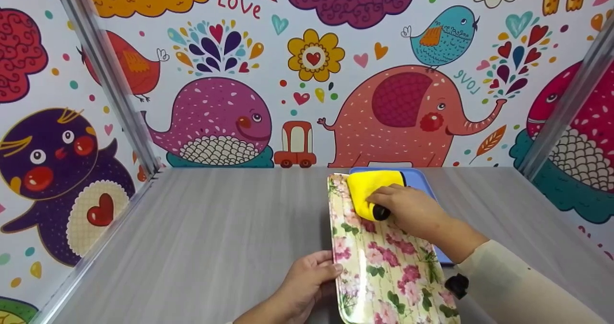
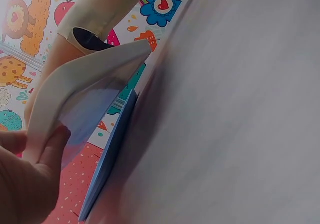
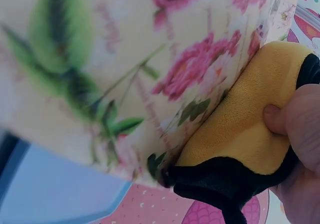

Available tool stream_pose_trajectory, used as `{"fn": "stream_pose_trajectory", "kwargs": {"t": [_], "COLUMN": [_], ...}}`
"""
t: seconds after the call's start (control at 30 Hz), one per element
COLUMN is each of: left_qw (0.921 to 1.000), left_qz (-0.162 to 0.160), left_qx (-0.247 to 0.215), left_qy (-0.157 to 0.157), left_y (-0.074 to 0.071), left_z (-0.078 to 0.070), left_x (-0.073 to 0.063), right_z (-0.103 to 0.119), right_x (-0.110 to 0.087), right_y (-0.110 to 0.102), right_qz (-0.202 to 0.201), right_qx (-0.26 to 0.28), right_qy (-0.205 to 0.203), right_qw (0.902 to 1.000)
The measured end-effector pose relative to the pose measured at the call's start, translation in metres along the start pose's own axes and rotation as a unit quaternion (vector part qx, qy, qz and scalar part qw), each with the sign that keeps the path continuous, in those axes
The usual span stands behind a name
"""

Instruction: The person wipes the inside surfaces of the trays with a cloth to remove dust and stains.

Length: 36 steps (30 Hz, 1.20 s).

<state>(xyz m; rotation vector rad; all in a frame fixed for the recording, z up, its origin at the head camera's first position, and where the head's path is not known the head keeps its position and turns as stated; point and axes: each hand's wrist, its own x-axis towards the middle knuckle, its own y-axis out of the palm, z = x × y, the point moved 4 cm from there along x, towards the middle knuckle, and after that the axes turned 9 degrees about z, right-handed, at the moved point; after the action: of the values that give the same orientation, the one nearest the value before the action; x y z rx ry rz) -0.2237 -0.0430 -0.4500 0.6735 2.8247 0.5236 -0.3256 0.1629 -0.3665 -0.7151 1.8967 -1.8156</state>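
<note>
A cream tray with pink flowers and green leaves (image 1: 379,271) is held up off the table, its patterned face tilted toward the head camera. My left hand (image 1: 309,283) grips its left edge, thumb over the front rim; the left wrist view shows fingers behind the white rim (image 2: 75,74). Up at the tray's far end, my right hand (image 1: 415,211) holds a folded yellow cloth with black edging (image 1: 371,189) against the floral face. In the right wrist view the thumb presses on the cloth (image 3: 245,109), which lies along the tray's surface.
Behind and partly under the floral tray, a blue tray (image 1: 422,182) lies on the grey wood-grain table (image 1: 230,228). Cartoon-printed walls (image 1: 307,98) with metal corner posts (image 1: 112,74) enclose the back and sides. A black strap piece (image 1: 457,285) shows by the right sleeve.
</note>
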Motion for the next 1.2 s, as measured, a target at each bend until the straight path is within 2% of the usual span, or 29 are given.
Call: {"fn": "stream_pose_trajectory", "kwargs": {"t": [0.47,0.83,1.2], "left_qw": [0.9998,0.9995,0.9997], "left_qz": [-0.005,-0.009,-0.009], "left_qx": [0.002,-0.001,0.001], "left_qy": [0.021,0.029,0.022], "left_y": [-0.002,-0.002,-0.003], "left_z": [-0.001,-0.001,-0.002], "left_x": [0.001,0.001,-0.001], "right_z": [-0.019,-0.031,-0.015], "right_x": [-0.011,-0.016,-0.018], "right_y": [0.0,0.006,0.006], "right_qz": [0.004,0.025,0.025], "right_qx": [0.001,0.02,-0.003], "right_qy": [0.01,0.032,0.041], "right_qw": [0.9999,0.999,0.9989]}}
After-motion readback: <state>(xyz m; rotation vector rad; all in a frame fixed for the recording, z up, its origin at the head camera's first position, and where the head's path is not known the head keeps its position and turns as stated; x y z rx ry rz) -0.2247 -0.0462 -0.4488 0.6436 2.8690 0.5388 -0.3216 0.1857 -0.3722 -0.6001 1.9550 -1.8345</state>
